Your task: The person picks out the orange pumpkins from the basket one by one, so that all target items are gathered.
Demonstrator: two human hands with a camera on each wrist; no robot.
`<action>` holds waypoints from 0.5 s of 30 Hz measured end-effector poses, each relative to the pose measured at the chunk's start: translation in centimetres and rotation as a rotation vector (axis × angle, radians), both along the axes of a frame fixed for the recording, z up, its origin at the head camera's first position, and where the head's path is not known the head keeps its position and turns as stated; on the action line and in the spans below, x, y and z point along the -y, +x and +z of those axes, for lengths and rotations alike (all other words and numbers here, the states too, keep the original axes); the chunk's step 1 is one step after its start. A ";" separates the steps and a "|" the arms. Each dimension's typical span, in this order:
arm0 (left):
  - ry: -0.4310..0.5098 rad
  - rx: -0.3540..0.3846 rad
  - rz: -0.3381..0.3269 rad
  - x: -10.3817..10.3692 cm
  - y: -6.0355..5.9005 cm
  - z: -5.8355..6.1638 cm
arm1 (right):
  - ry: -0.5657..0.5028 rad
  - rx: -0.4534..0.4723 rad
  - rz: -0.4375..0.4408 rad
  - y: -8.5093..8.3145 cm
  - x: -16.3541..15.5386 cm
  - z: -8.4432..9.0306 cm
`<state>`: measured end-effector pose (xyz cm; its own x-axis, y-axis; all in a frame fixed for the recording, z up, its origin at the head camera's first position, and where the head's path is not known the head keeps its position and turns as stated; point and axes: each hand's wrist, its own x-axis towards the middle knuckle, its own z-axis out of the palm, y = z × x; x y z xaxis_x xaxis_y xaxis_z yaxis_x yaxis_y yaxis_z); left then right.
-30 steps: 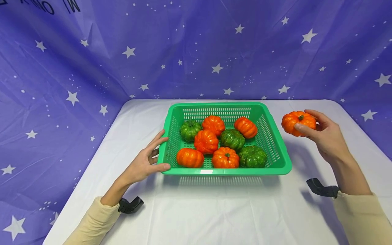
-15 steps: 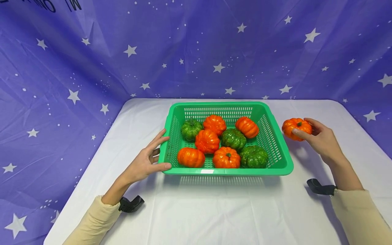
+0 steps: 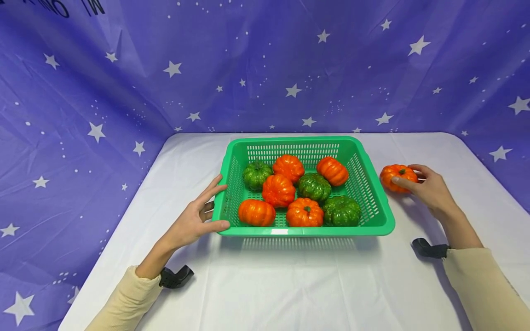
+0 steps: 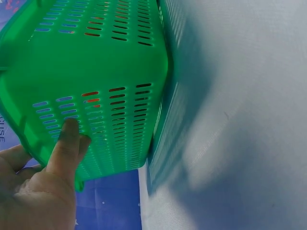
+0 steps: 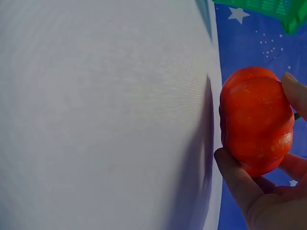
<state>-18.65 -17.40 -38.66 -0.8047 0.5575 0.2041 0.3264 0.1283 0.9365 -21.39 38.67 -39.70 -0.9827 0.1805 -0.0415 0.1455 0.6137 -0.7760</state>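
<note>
Now the right hand (image 3: 428,191) has its fingers curled round an orange pumpkin (image 3: 398,177), thumb on the near side and fingertips over the top, and the pumpkin sits low at the white table (image 3: 290,285), just off the right-hand wall of the green basket (image 3: 306,232). From the right wrist view the pumpkin (image 5: 256,120) is pinched between thumb and fingers (image 5: 295,93), right down by the cloth; whether it actually touches the table, I cannot tell.

Over on the other side, the left hand (image 3: 194,220) lies against the basket's near left corner, fingers straight and spread along the slotted wall, thumb at the front rim. The left wrist view shows a fingertip (image 4: 67,139) pressed flat on the green wall (image 4: 100,72), nothing gripped.

Between the two hands, inside the basket, eight more pumpkins: five orange ones (image 3: 279,190) and three green ones (image 3: 341,211), packed close together. Nearest the left hand is an orange one at the front; nearest the right hand, a green one in the front corner.

Behind it all hangs a purple cloth with white stars (image 3: 265,69).
</note>
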 end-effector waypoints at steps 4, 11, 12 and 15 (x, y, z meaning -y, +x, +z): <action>0.034 0.007 -0.012 -0.1 0.0 0.0 | 0.020 0.018 0.009 -0.2 0.0 -0.3; 0.039 0.002 -0.019 0.0 0.0 0.0 | 0.016 0.028 0.050 -0.4 0.3 -0.5; 0.033 -0.001 -0.015 0.1 0.0 0.0 | 0.014 0.030 0.051 -0.4 0.4 -0.5; 0.032 0.004 -0.013 0.0 0.0 0.1 | 0.006 0.033 0.056 -0.4 0.4 -0.5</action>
<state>-18.66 -17.41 -38.59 -0.7983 0.5610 0.2190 0.3245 0.0943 0.9412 -21.75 38.31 -40.21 -0.9894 0.1257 -0.0731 0.1363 0.6266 -0.7673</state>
